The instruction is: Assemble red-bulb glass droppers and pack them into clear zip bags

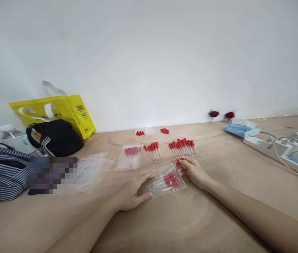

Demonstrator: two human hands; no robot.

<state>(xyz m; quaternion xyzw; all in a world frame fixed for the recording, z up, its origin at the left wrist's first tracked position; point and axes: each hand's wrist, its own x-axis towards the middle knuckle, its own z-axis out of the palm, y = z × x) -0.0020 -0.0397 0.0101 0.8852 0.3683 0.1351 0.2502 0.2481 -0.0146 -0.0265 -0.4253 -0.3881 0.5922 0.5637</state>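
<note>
A small clear zip bag holding red-capped glass droppers lies on the wooden table between my hands. My left hand rests on its left end, thumb and fingers pinching the plastic. My right hand holds its right end near the top edge, fingers curled on the bag. Beyond it lie two loose rows of red-capped droppers and a filled bag of droppers.
Empty clear bags lie at the left beside a striped bag, a black pouch, a yellow bag and a water bottle. Loose red caps sit by the wall. Power strips with cables lie at right.
</note>
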